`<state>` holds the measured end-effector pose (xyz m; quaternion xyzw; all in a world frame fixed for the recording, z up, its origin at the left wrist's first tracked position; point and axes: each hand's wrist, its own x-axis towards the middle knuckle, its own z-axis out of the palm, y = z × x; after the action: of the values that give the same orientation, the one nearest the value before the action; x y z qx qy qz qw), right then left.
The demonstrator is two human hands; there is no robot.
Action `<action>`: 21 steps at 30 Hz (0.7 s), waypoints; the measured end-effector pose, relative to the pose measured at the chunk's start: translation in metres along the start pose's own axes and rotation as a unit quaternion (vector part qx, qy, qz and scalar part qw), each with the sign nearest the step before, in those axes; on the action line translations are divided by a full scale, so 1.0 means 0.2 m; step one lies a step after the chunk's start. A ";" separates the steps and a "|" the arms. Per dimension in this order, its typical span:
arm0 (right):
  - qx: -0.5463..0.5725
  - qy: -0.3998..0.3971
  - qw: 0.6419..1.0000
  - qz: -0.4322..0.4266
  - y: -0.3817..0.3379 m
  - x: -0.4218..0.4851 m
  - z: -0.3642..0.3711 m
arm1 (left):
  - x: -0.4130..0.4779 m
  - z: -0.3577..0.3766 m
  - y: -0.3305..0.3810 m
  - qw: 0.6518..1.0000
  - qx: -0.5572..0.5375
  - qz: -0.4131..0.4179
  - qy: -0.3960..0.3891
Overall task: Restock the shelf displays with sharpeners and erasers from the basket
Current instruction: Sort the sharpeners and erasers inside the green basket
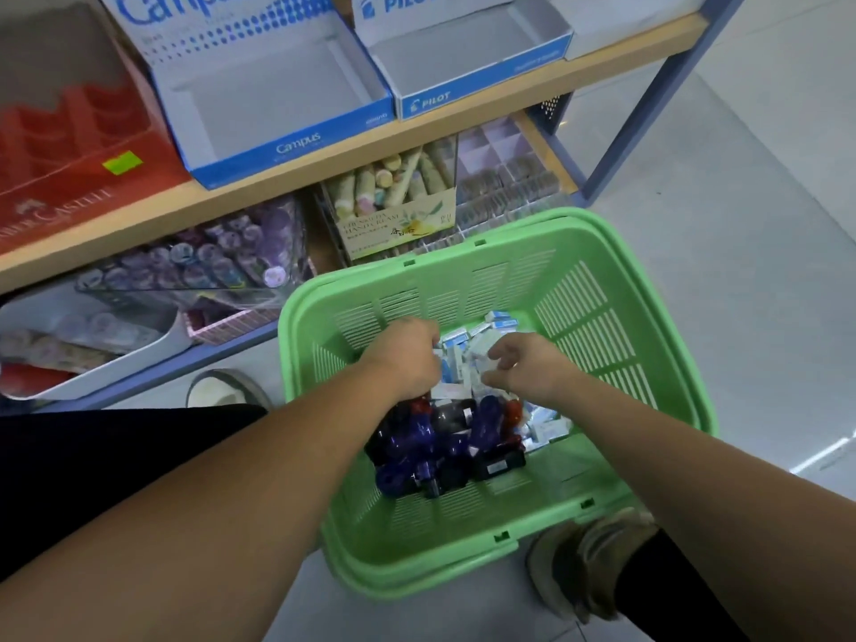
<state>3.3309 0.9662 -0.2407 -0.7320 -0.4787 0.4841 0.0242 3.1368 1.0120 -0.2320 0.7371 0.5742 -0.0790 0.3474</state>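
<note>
The right hand's fingers [502,352] are loosely curled and spread, thumb apart from them, with nothing plainly pinched between. The left hand's fingers curl down into the pile and are hidden, so I cannot tell whether they grip anything. Both the left hand [407,359] and the right hand [532,370] sit over the erasers [498,322], small white-and-blue packets heaped at the far side of the basket floor. There are well over a dozen, too jumbled to count exactly. Just nearer the person lie the sharpeners [417,449], mostly dark blue with a few black and red ones, roughly ten or more, also overlapping. All of this stock is inside the one green basket [648,252], which stands on the floor in front of the shelf [324,159]. Up on that shelf the two display boxes, the Campus box [278,99] and the Pilot box [463,62], show bare grey floors. By that I judge the restocking barely begun: nothing visible is placed, and the whole load remains to move.
</note>
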 end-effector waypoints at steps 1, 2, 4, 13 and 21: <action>-0.006 0.011 1.000 0.005 0.02 0.00 -0.02 | 0.03 0.02 0.02 1.000 0.010 0.008 0.000; -0.016 0.015 1.000 0.011 0.05 0.01 -0.04 | 0.07 0.05 0.04 1.000 0.015 0.014 -0.003; -0.032 0.012 0.999 0.030 0.09 0.04 -0.04 | 0.14 0.12 0.07 1.000 0.019 0.016 -0.013; 0.021 -0.010 0.992 0.127 0.22 0.19 0.06 | 0.26 0.36 0.03 0.996 0.090 0.005 -0.010; 0.142 0.058 0.980 0.129 0.27 0.26 0.12 | 0.26 0.36 0.01 1.000 0.000 0.010 -0.004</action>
<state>3.3539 0.9641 -0.3154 -0.8035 -0.3042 0.5031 0.0927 3.1759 1.0094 -0.3119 0.7427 0.5651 -0.0782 0.3506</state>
